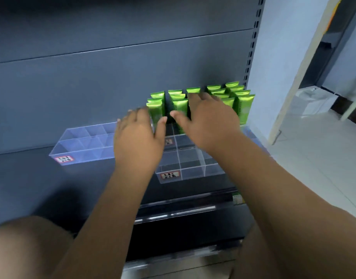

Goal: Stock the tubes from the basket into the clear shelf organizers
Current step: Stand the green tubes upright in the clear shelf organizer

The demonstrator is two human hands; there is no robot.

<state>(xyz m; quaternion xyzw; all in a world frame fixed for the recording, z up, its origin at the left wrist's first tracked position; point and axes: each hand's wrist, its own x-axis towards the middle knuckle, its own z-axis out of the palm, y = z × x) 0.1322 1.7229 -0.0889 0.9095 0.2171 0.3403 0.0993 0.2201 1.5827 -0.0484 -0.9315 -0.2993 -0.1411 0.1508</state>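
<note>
evidently the green tubes [244, 105] are light, soft, slippery foil; grasp mid-body. left hand [137, 137] and right hand [208, 119] hover spread, empty, near the shelf's [28, 178] right rear corner.

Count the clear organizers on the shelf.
2: one empty organizer left of the left hand; one organizer under both hands, green tubes at its back. Hands hide where they meet.

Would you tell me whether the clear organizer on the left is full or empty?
Empty: the left organizer shows bare compartments, no green tubes.

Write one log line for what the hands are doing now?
left hand: open, by green tubes | right hand: open, over tubes | right organizer: front empty
</note>
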